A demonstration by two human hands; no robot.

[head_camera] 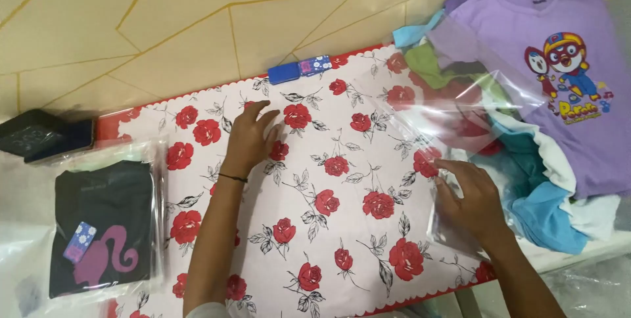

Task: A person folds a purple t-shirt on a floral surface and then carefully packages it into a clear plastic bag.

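My left hand (250, 135) lies flat, fingers apart, on a white cloth with red roses (328, 219) that covers the table. My right hand (468, 196) pinches the near edge of a clear plastic bag (430, 111), which lies over the cloth's right side and partly over a heap of shirts. On top of that heap is a purple shirt (526, 29) with a cartoon penguin print. A folded black shirt with a pink figure, packed in a clear bag (102, 226), rests at the left with a small blue patterned tag on it.
Two small blue tags (299, 69) sit at the cloth's far edge. A dark box (39, 135) stands at the far left. Teal, white and green shirts (545, 193) are piled under the purple one at the right. Beyond the table is a beige floor with gold lines.
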